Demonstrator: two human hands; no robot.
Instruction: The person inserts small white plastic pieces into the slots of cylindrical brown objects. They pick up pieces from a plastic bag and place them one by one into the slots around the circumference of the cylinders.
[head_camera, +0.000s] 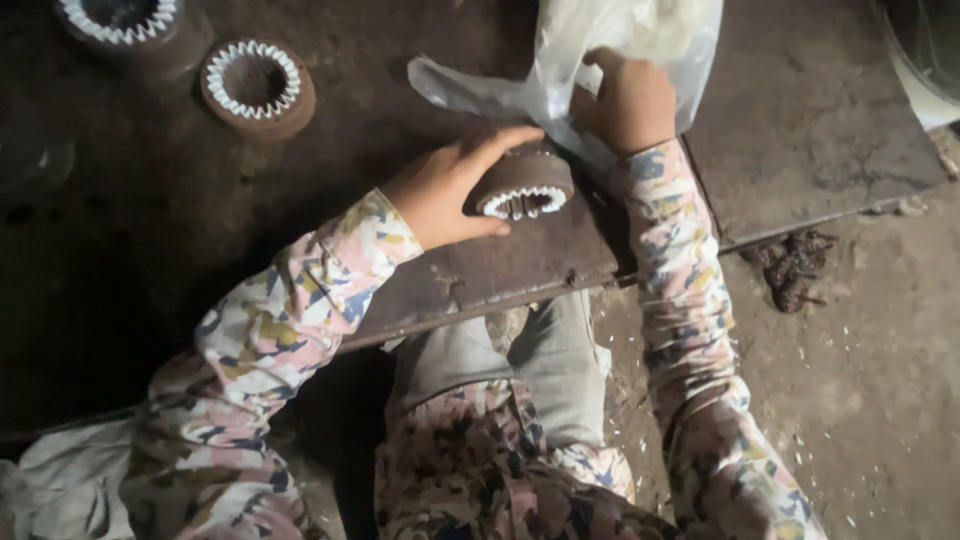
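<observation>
Head view: fingers (500, 145) around stator core (522, 185)

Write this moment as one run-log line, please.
left hand: grips brown toothed ring | right hand: grasps clear plastic bag | two more rings on dark board

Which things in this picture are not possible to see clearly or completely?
- Inside of the plastic bag, head view: cloudy film and the right hand hide it.
- Ring-shaped part: the left hand covers its near side.
- Second ring part, top left: cut by the frame edge.
- Pale round object, top right: cut by the edge.
- Dark lump on the floor: too small to identify.
</observation>
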